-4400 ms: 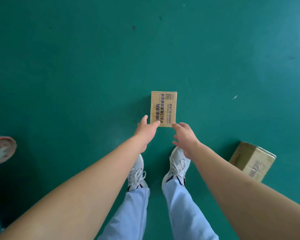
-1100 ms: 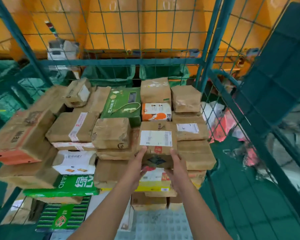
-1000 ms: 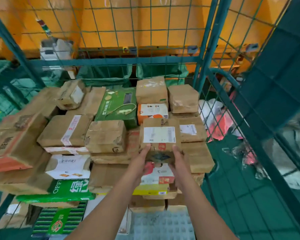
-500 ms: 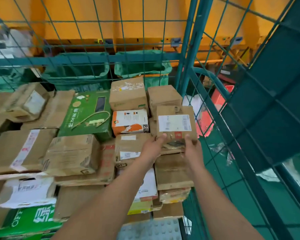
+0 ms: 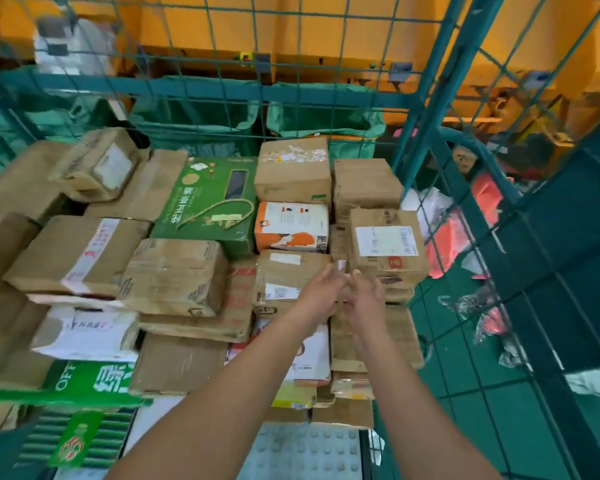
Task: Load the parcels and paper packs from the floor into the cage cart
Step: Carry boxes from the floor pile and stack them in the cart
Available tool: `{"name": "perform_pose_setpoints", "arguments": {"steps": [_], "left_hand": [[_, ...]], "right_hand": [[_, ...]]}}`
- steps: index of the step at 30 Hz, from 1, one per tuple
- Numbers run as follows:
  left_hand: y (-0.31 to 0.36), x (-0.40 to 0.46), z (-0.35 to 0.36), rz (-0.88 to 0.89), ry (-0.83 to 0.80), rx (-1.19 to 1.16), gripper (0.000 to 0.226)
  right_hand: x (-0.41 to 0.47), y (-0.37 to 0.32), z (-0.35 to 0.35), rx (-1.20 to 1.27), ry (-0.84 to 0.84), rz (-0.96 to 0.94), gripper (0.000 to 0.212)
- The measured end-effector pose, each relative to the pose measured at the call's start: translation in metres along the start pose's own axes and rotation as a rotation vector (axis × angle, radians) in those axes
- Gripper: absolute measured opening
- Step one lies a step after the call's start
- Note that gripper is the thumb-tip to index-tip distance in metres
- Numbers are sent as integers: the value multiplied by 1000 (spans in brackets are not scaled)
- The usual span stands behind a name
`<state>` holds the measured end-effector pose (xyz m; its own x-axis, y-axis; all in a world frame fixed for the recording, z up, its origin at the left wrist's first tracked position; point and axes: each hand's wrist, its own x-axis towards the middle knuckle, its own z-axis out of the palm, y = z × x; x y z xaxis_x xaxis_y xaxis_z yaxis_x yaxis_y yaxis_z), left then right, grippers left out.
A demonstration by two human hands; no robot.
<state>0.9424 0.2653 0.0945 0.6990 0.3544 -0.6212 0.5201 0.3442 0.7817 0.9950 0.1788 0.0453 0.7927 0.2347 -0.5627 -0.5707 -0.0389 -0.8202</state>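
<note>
A: What are the hands doing right now?

B: Both are reaching out over the stack, close together. The left hand (image 5: 321, 289) is lying with its fingers straight and loosely spread, holding nothing. The right hand (image 5: 368, 294) is looking relaxed too, fingers extended, gripping nothing. Motion blur is softening the fingertips, so I cannot tell whether any of them are grazing the cardboard.

A: And the parcel?

B: The small brown parcel (image 5: 387, 249) with the white shipping label is sitting on top of the stack at the right side of the cage cart (image 5: 430, 84), close to the mesh wall, just beyond the fingertips. It is resting on other brown boxes, beside the orange-and-white box (image 5: 291, 226).

A: What else is sitting in there?

B: A green gift box (image 5: 208, 202) with a rope handle is lying toward the back, and brown cartons are filling the left side.

A: Anything hard to make out?

B: The forearms are covering the packs in the front middle. The cartons at the left edge are being cut off by the frame, and the coloured things outside the mesh on the right are blurring into shapes I cannot name.
</note>
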Motion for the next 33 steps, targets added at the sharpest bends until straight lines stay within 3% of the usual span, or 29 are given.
{"name": "perform_pose_setpoints", "arguments": {"steps": [5,10,12,14,21,33], "left_hand": [[-31,-32,-72,33,155,-198,55],[-81,-104,-149,70,316,-303,33],[-114,-148,-186,63,408,-353,36],[-149,-193,-215,74,504,-421,44],[-309,-393,-271,65,856,-721,41],[-605,-719,-224,119,1369,-1171,47]], "right_hand": [[-43,24,64,-27,-157,55,45],[-115,68,129,-112,-354,81,20],[-158,96,153,-197,-470,89,11],[-201,124,172,-287,-563,99,9],[-403,257,193,-559,-926,167,17],[-722,479,93,-1029,-1427,276,32]]}}
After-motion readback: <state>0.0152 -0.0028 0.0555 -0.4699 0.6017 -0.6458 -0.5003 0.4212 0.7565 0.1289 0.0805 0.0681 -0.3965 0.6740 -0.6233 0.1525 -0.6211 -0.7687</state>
